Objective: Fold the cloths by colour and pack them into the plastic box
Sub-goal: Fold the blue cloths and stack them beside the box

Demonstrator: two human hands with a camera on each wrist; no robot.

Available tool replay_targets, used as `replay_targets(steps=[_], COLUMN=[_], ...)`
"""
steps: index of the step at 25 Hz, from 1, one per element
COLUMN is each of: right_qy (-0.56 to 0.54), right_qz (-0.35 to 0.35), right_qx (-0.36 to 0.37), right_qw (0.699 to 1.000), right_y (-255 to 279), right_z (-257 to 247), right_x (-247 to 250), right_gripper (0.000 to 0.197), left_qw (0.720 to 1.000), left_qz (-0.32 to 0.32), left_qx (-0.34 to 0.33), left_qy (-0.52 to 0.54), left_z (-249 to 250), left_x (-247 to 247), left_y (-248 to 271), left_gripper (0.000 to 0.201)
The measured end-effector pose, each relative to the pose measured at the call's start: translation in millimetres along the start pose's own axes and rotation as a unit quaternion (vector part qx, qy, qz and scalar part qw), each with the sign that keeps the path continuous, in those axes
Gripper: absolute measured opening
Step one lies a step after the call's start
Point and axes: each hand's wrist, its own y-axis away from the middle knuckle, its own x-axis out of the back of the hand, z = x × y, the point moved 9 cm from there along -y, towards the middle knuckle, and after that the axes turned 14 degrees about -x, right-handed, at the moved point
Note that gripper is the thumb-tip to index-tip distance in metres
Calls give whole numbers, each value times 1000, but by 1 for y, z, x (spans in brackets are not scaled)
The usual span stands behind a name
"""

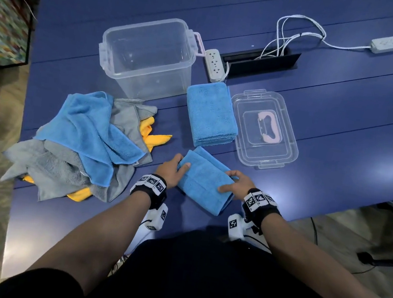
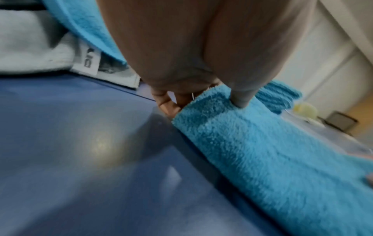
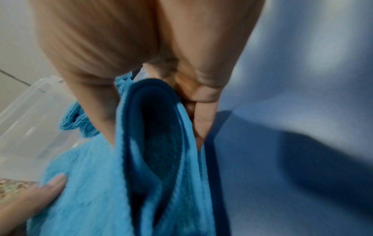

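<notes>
A folded blue cloth (image 1: 205,179) lies near the table's front edge, held at both ends. My left hand (image 1: 173,170) grips its left end, thumb on top (image 2: 241,97) and fingers under the edge. My right hand (image 1: 236,182) grips the right end, thumb on top and fingers (image 3: 199,121) beneath the folded layers (image 3: 157,143). Behind it sits a stack of folded blue cloths (image 1: 211,113). The clear plastic box (image 1: 147,56) stands open and empty at the back. A loose pile of blue, grey and yellow cloths (image 1: 87,140) lies to the left.
The box's clear lid (image 1: 264,130) with a pink handle lies right of the blue stack. A white power strip (image 1: 214,64), a cable slot (image 1: 260,60) and a second strip (image 1: 389,43) sit behind. The table's front edge (image 1: 331,210) is close to my right wrist.
</notes>
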Motion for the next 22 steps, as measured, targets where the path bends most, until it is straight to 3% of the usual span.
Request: replay_targets(steps=[4, 6, 8, 12, 14, 16, 18, 22], right_qy=[-20, -32, -10, 100, 235, 369, 460, 546], right_qz=[87, 87, 79, 179, 230, 280, 262, 197], right_qx=[36, 51, 51, 48, 58, 122, 169, 107], right_qw=[995, 994, 996, 978, 942, 878, 831, 808], right_y=[-1, -3, -6, 4, 14, 24, 26, 21], right_z=[-9, -9, -8, -15, -26, -48, -59, -44], right_x=[27, 28, 26, 34, 32, 21, 4, -9], right_gripper=[37, 45, 53, 34, 33, 38, 41, 32], left_qw=[998, 998, 994, 969, 970, 979, 985, 993], left_qz=[29, 41, 30, -12, -5, 24, 64, 80], left_qx=[-31, -8, 23, 62, 75, 97, 93, 21], left_qy=[-47, -42, -103, -240, -231, -177, -129, -85], left_z=[7, 6, 1, -4, -8, -14, -15, 2], left_x=[1, -1, -5, -10, -11, -8, -5, -8], left_y=[-9, -13, -15, -10, -7, -4, -4, -15], left_gripper=[28, 31, 40, 51, 51, 51, 52, 45])
